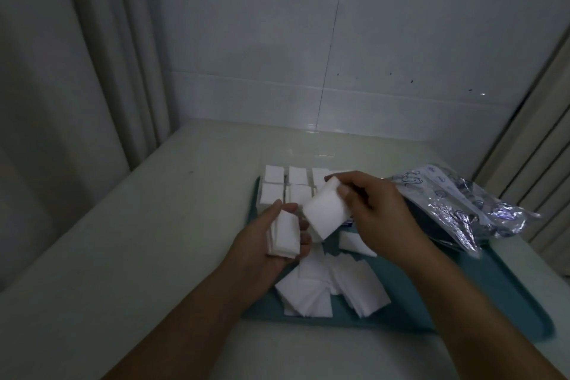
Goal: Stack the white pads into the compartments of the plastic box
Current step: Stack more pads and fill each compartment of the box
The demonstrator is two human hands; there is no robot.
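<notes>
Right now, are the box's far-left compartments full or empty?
Full: white pad stacks fill the plastic box's visible compartments, level with the top.

Teal tray point(481, 293) on pale counter point(154, 241); crinkled foil packaging point(462, 197) at right.

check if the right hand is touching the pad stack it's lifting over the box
Touching. The head view shows the right hand gripping the thick pad stack, thumb pressed on its upper edge and fingers behind it, above the teal tray.
</notes>
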